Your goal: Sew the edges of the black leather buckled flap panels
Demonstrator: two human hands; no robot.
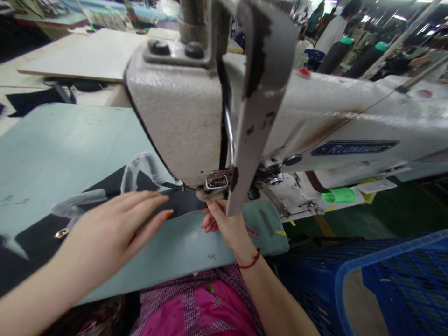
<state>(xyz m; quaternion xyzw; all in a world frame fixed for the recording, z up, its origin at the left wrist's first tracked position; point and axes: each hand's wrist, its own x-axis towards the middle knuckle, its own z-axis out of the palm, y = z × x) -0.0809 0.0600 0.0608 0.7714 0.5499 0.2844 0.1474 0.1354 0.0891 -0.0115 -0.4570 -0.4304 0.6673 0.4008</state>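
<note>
The left hand is loosely spread over the black material, thumb apart from the fingers and gripping nothing visible; the right hand has curled fingers at the material's near edge — whether it pinches it, I cannot tell. The material lies on a pale green tabletop, partly beneath a white sewing machine — a blue basket stands at right.

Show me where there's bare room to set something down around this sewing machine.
The pale tabletop is bare beyond the black material, left of the machine head, and along a strip between the left hand and lap. It's crowded beneath the head, around the right hand.
</note>
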